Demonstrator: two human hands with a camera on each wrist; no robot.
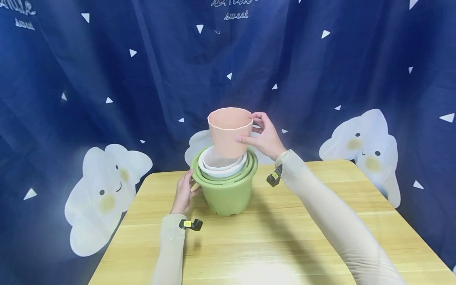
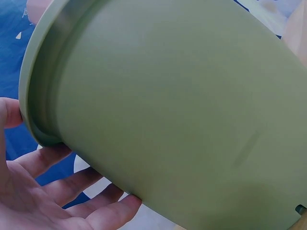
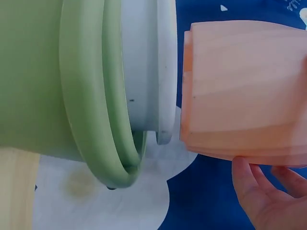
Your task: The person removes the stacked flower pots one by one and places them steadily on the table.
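A pale pink flower pot (image 1: 229, 139) hangs over the stack, pinched at its right side by my right hand (image 1: 266, 136), thumb on the outer wall and fingers at the rim. In the right wrist view, a gap separates its base (image 3: 188, 91) from the white rim (image 3: 167, 72). Below it, white pots (image 1: 221, 173) sit nested inside green pots; the large green flower pot (image 1: 227, 196) stands upright on the table. My left hand (image 1: 183, 192) grips that pot's left rim, with thumb at the lip and fingers against the wall (image 2: 158, 110). The inside of the white pots is partly hidden.
The stack stands on a wooden table (image 1: 221, 245), towards its far edge. A dark blue curtain (image 1: 160, 71) with white triangles and smiling clouds hangs behind and beside the table. A small black camera is strapped to each wrist.
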